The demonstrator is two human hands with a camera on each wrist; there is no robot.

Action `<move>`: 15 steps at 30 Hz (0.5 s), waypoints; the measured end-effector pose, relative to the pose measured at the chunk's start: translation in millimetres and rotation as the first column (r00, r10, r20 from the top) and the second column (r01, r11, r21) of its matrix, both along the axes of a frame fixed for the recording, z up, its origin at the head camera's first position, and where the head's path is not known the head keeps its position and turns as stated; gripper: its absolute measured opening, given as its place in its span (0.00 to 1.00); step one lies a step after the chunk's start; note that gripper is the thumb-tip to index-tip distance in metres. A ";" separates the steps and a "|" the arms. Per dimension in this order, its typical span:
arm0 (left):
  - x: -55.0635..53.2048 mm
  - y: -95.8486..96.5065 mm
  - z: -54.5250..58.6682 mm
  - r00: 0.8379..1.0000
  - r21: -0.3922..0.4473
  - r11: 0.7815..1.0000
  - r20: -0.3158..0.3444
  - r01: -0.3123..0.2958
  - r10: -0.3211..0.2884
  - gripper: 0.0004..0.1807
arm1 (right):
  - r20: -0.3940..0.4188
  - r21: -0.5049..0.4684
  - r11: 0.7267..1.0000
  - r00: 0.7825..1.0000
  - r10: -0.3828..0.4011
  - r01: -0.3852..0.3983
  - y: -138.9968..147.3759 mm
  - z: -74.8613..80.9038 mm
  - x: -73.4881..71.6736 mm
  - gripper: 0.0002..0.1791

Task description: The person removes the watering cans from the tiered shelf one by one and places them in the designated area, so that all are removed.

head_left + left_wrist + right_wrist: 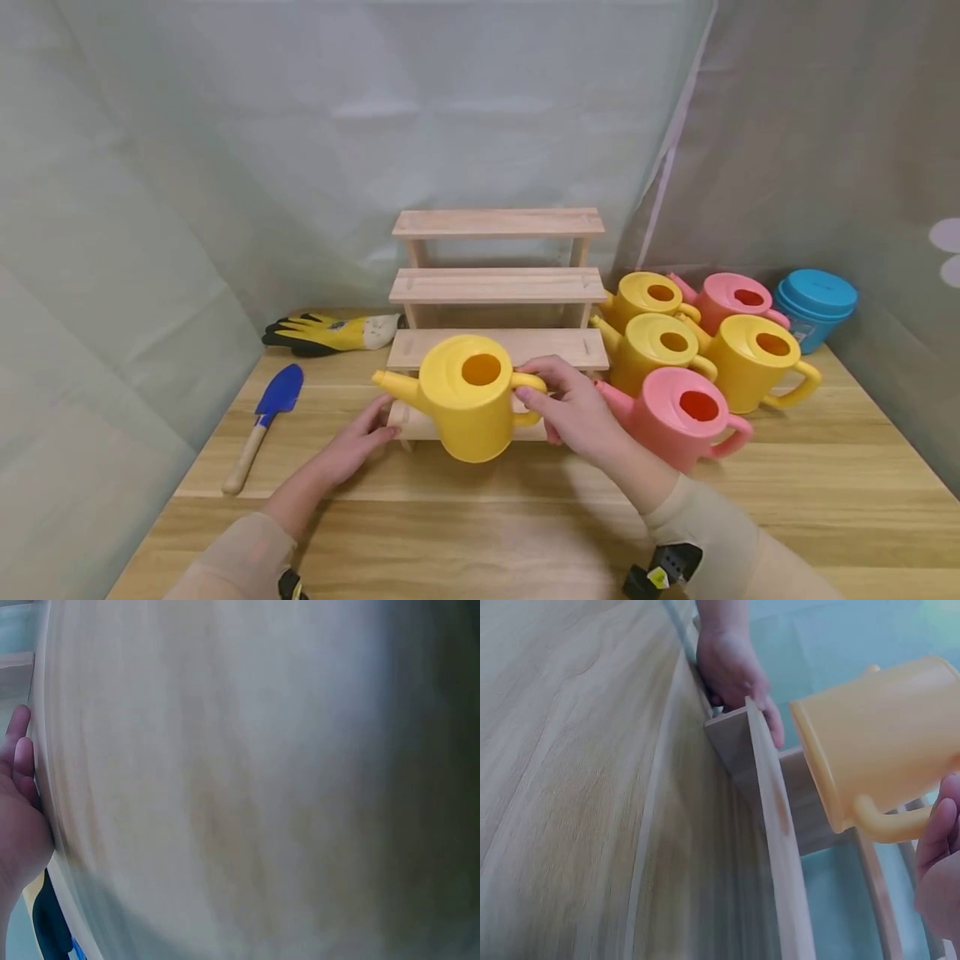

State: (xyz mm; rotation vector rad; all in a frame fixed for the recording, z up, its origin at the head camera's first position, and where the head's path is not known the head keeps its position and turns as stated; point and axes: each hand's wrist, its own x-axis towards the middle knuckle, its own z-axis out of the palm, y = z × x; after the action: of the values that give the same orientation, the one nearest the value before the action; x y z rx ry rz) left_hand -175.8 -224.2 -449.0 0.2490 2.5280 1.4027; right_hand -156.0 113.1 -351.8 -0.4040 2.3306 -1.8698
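My right hand (573, 408) pinches the handle of a yellow watering can (471, 417), fingers and thumb round its upper part. The can is upright above the lowest step of a tiered wooden stand (498, 285), its spout pointing left. In the right wrist view, the base of the watering can (817, 765) is close over the front plank (769, 795). My left hand (352, 446) grips the left end of that lowest step, as the right wrist view also shows. Only part of the left hand (19, 817) appears in the left wrist view.
Several yellow and pink watering cans (678, 412) crowd the table right of the stand, with a blue lidded tub (816, 304) behind them. On the left lie a blue trowel (279, 390) and yellow-black gloves (330, 333). Grey curtains (495, 100) surround the table.
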 end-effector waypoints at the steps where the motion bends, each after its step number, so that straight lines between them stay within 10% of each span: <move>1: -0.2 -0.2 -0.2 1.000 -0.003 1.000 0.005 -0.005 0.005 0.32 | 0.004 0.004 1.000 1.000 0.000 0.000 2.4 1.6 1.1 0.14; 15: -0.3 -0.4 -3.2 0.999 0.008 1.000 -0.046 0.027 -0.027 0.30 | -0.073 -0.005 0.999 0.997 0.032 -0.032 50.6 23.5 17.3 0.14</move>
State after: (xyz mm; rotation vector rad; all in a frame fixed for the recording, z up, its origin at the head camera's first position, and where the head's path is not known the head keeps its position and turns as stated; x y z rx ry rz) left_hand -176.1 -224.6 -452.2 0.3189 2.5456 1.4137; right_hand -138.6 163.7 -328.3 -0.5153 2.3501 -1.8785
